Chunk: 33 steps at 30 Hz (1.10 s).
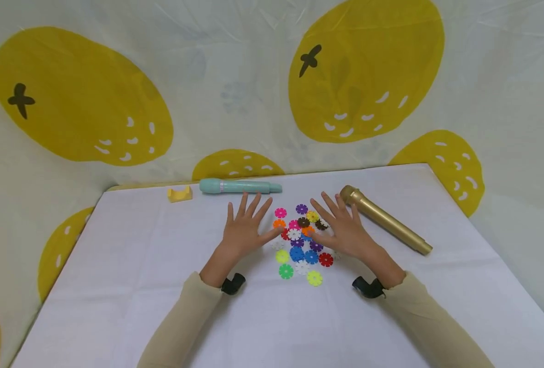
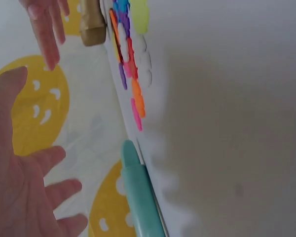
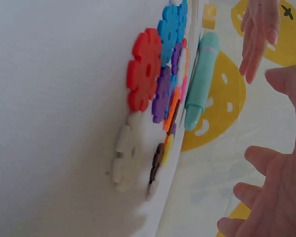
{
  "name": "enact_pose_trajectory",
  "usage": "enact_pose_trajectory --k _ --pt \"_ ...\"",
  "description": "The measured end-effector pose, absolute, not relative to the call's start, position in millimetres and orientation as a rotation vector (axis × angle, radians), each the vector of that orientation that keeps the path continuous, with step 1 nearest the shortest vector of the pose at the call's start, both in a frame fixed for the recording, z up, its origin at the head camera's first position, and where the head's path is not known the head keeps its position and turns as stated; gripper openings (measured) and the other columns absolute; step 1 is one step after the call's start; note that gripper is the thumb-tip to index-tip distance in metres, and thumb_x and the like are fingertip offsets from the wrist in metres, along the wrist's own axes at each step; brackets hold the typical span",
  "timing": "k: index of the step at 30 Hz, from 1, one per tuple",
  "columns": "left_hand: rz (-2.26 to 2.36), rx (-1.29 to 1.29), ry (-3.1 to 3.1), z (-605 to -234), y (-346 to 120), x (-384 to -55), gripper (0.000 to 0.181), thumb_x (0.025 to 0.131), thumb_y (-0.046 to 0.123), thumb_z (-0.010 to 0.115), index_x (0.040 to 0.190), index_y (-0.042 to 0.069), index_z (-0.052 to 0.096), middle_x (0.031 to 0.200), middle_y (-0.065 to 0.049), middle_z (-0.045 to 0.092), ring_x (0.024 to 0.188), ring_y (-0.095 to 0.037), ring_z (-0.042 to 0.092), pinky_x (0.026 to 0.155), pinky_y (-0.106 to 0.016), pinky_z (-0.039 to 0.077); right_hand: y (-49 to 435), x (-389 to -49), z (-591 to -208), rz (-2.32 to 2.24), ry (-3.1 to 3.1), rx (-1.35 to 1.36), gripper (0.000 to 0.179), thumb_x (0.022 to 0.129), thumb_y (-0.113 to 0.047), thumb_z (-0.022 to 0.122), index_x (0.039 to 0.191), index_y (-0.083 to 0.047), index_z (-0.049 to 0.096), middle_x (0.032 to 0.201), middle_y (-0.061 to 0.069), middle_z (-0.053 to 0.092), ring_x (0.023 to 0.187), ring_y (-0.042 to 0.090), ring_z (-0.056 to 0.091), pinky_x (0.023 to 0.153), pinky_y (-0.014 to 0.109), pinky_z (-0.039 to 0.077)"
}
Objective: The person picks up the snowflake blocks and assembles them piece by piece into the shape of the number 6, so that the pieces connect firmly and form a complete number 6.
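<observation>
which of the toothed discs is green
The green disc at the front left, just below a lime disc in the head view; no other is deep green.

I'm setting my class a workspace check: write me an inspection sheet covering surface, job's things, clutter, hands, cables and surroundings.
Surface: table with a white covering, faintly creased.
Job's things: notched discs in many colours, loosely grouped, some overlapping.
Clutter: teal microphone and notched yellow block near the far edge; gold microphone lying diagonally, right of the discs.
Hands: left hand and right hand raised above the table, fingers spread, holding nothing.
Cables: nothing seen.
Surroundings: pale backdrop printed with large yellow shapes.
</observation>
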<state>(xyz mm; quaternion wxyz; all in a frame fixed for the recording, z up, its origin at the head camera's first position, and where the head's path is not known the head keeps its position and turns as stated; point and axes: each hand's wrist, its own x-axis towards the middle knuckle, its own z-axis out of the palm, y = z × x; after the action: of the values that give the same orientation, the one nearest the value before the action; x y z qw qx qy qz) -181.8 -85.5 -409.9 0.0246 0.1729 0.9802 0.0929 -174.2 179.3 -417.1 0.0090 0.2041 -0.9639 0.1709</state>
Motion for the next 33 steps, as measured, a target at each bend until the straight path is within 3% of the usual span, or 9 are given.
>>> enact_pose_trajectory --k 5,10,15,22,26,33 --pt "0.386 0.649 2.945 -410.8 -86.0 -178.0 0.077 0.092 0.064 0.048 0.155 0.027 0.025 0.161 -0.003 0.022 0.149 -0.030 0.014 0.116 -0.059 0.013 177.8 -171.5 -423.4 0.557 -3.066 0.669 0.085 0.085 -0.051 0.066 0.154 -0.019 0.028 0.162 0.014 0.015 0.147 0.045 0.004 0.110 0.070 0.003" --pt "0.464 0.740 2.891 -415.8 -89.8 -177.4 0.071 0.092 0.059 0.053 0.152 0.023 0.035 0.156 -0.005 0.035 0.148 -0.029 0.020 0.115 -0.055 0.020 175.7 -168.1 -424.2 0.824 -3.093 0.751 0.086 0.082 -0.039 0.075 0.153 -0.016 0.031 0.160 0.015 0.020 0.146 0.045 0.010 0.109 0.069 0.014" --pt "0.522 0.805 2.843 -419.9 -93.2 -181.5 0.065 0.090 0.049 0.064 0.144 0.019 0.048 0.148 -0.007 0.045 0.141 -0.028 0.035 0.112 -0.051 0.031 170.0 -164.9 -422.7 1.009 -3.086 0.813 0.069 0.086 -0.029 0.073 0.147 -0.012 0.044 0.154 0.019 0.031 0.141 0.044 0.024 0.103 0.067 0.031" --pt "0.640 0.856 2.720 -426.3 -93.4 -188.7 0.051 0.087 0.038 0.073 0.131 0.015 0.061 0.128 -0.006 0.059 0.117 -0.022 0.054 0.101 -0.043 0.044 161.5 -162.9 -422.2 0.937 -3.071 0.884 0.044 0.088 -0.024 0.073 0.125 -0.003 0.063 0.127 0.019 0.058 0.119 0.037 0.053 0.098 0.054 0.045" --pt "0.712 0.861 2.639 -429.2 -93.7 -190.6 0.045 0.087 0.030 0.075 0.127 0.011 0.063 0.119 -0.005 0.061 0.104 -0.019 0.056 0.095 -0.038 0.048 156.9 -164.6 -424.2 0.965 -3.084 0.935 0.037 0.088 -0.022 0.074 0.119 -0.005 0.067 0.115 0.012 0.063 0.103 0.027 0.058 0.090 0.044 0.052" --pt "0.742 0.872 2.594 -436.9 -95.8 -193.7 0.040 0.087 0.022 0.075 0.123 0.010 0.065 0.114 -0.005 0.058 0.104 -0.018 0.052 0.097 -0.034 0.047 151.7 -167.0 -429.5 1.002 -3.101 1.009 0.037 0.085 -0.024 0.076 0.117 -0.007 0.070 0.102 0.004 0.063 0.088 0.016 0.053 0.072 0.025 0.049"
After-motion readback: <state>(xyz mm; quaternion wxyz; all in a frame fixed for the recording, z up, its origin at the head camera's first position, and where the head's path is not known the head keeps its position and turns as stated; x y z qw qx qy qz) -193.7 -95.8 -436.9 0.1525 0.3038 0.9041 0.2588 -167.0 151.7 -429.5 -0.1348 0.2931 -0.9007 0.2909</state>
